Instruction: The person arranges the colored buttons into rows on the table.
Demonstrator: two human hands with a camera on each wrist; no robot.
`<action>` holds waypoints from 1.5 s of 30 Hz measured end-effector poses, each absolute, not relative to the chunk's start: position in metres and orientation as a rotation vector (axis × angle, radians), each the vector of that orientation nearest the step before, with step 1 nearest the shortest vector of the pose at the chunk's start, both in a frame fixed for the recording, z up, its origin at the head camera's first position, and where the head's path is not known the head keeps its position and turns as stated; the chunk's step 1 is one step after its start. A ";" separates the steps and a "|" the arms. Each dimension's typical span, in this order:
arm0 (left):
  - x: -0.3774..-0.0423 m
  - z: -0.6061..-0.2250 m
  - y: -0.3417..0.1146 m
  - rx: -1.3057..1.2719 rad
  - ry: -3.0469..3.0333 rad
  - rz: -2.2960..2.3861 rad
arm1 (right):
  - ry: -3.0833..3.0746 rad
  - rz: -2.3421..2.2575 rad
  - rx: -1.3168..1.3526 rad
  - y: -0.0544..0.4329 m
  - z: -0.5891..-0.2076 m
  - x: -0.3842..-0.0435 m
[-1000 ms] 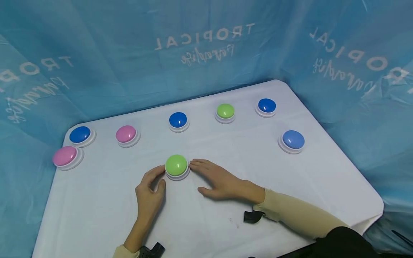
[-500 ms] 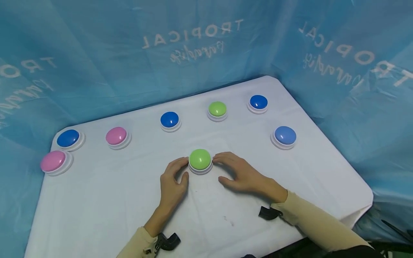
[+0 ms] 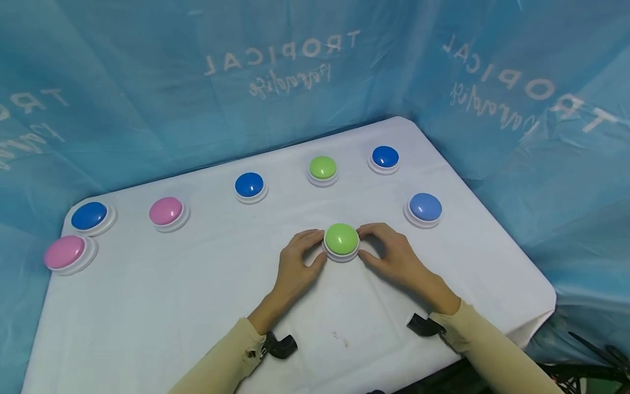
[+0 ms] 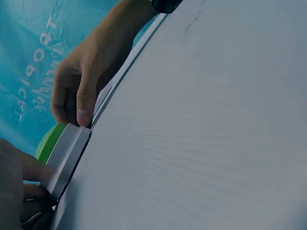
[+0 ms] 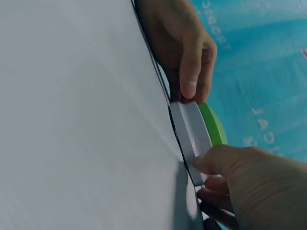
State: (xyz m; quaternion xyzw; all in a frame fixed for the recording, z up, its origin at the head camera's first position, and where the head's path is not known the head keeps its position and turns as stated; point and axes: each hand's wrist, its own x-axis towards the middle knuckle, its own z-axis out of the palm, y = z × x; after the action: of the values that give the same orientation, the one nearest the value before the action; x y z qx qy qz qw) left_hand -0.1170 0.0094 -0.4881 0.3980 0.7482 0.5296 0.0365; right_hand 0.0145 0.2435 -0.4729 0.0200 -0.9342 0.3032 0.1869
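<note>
A push button (image 3: 341, 239) with a green dome and a round white base sits on the white-covered table between my two hands. My left hand (image 3: 297, 264) grips the left side of the base with its thumb and fingers. On the opposite side my right hand (image 3: 401, 261) holds it the same way. In the left wrist view the thumb of the left hand (image 4: 14, 182) presses the white rim of the button (image 4: 64, 148). The right wrist view shows the right thumb (image 5: 211, 160) on the rim, while the green dome (image 5: 213, 124) faces away from the table.
Along the back edge stand a pink button (image 3: 165, 211), two blue buttons (image 3: 249, 185) and another green one (image 3: 322, 168). A lighter blue button (image 3: 425, 207) is at the right. A blue (image 3: 89, 215) and a pink button (image 3: 65, 251) fill the left corner. Blue curtains hang behind.
Both hands have slid the green button to the right across the table, toward the light blue one. The right thumb has come in to the base. The head view has shifted slightly.
</note>
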 end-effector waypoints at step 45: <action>-0.118 -0.487 0.031 1.226 2.342 1.598 | -2.443 0.889 -0.163 0.253 -0.461 0.011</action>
State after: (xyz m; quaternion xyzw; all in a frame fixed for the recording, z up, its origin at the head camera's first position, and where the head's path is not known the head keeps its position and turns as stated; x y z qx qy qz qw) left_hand -0.1184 0.0314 -0.4870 0.3967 0.7580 0.5171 0.0263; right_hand 0.0110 0.2529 -0.4613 -0.0605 -0.9043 0.3289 0.2652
